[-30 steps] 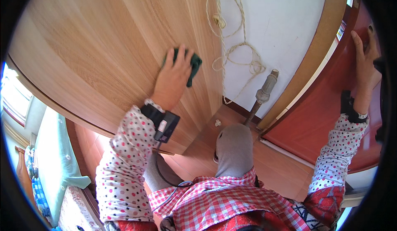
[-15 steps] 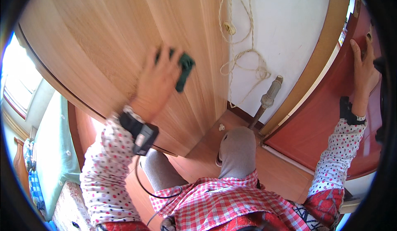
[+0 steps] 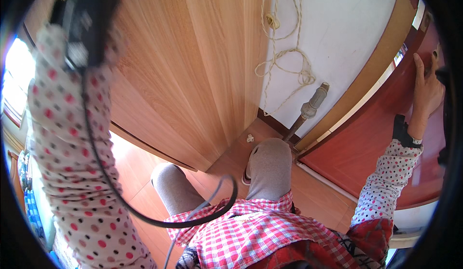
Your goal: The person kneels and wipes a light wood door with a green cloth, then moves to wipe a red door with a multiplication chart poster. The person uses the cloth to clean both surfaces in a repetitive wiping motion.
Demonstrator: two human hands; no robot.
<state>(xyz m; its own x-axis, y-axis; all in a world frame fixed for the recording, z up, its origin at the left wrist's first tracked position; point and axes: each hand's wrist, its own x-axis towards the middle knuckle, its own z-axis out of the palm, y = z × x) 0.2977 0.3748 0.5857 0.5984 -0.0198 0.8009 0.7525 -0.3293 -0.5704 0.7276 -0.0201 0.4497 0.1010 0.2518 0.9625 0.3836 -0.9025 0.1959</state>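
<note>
My left forearm (image 3: 82, 163), in a dotted sleeve, is raised along the left side. A black wrist device (image 3: 84, 28) with a dark cable (image 3: 159, 223) blocks the upper left corner, and my left hand lies beyond it, out of sight. Whatever that hand holds cannot be seen. In front of me stands a light wood panel (image 3: 193, 71). On the right, my right hand (image 3: 427, 95) rests against a reddish-brown door (image 3: 357, 148), thumb and fingers stretched apart beside a small metal fitting (image 3: 435, 54). Nothing shows in its grasp.
A twisted cream cord (image 3: 301, 73) hangs in loops on the white wall (image 3: 347, 23). Below it, a grey pipe (image 3: 312, 106) rises from the tiled floor (image 3: 318, 189). A small white scrap (image 3: 250, 138) lies near my foot. A window (image 3: 18, 73) is at far left.
My left hand, which was in front of the wood panel with a dark green object, has risen up and left out of view. My right hand stays on the door.
</note>
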